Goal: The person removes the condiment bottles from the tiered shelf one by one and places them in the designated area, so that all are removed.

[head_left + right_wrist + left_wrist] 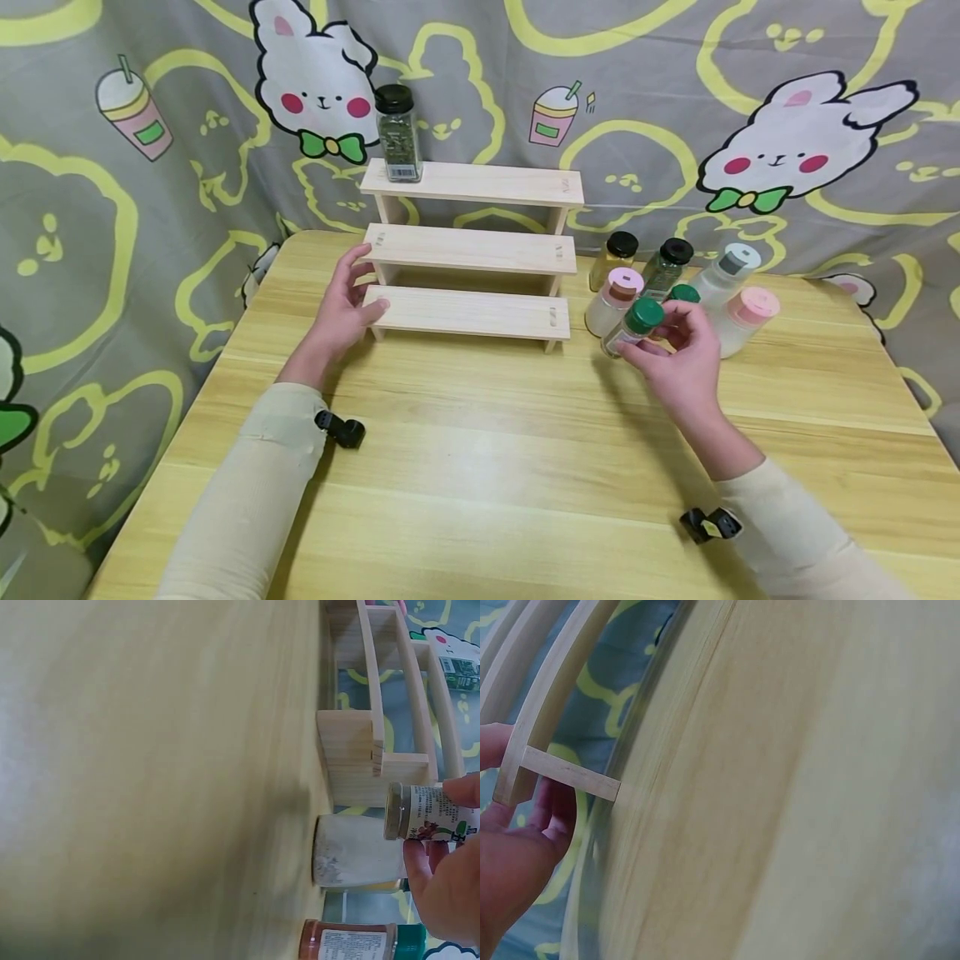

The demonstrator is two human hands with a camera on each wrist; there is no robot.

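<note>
A three-tier wooden step rack (pixel 472 247) stands at the back of the table. My left hand (pixel 347 302) grips its left end, thumb on top of the lowest step (pixel 546 697) and fingers beneath in the left wrist view. With thumb and fingers, my right hand (pixel 684 354) pinches a small green-capped spice jar (pixel 633 327). In the right wrist view the labelled jar (pixel 435 812) is raised off the table, beside the rack's right end. On the top step's left end stands a black-capped jar (pixel 399 137) of dried green herbs.
Around my right hand stand a brown-and-pink-capped bottle (pixel 611 304), a yellowish black-capped jar (pixel 615 257), a green herb jar (pixel 667 267), a grey-capped bottle (pixel 723 275), a pink-capped bottle (pixel 750 317) and another green-capped jar (pixel 356 941). A patterned curtain (pixel 480 83) hangs behind the table (pixel 465 467).
</note>
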